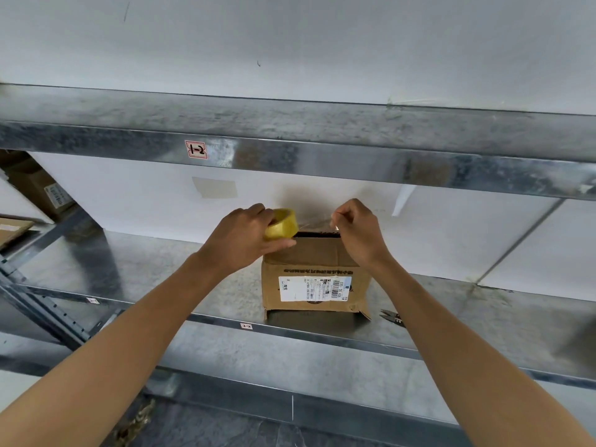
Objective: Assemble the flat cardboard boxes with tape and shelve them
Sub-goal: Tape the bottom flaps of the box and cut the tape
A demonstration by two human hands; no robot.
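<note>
Cardboard box [316, 285] on metal shelf [161, 269], near front edge. Left hand [238, 240] grips tape roll [281, 224] at box's 11 o'clock; right hand [358, 233] pinches drawn strip [317, 222] at 1 o'clock. Risk: slack strip folds, self-sticks, misses seam.

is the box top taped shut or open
Open: a dark gap runs atop the cardboard box; the tape strip is stretched above it, not stuck down.

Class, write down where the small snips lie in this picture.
In the head view, the snips lie on the metal shelf, just right of the cardboard box at its lower right corner, near the shelf's front edge.
</note>
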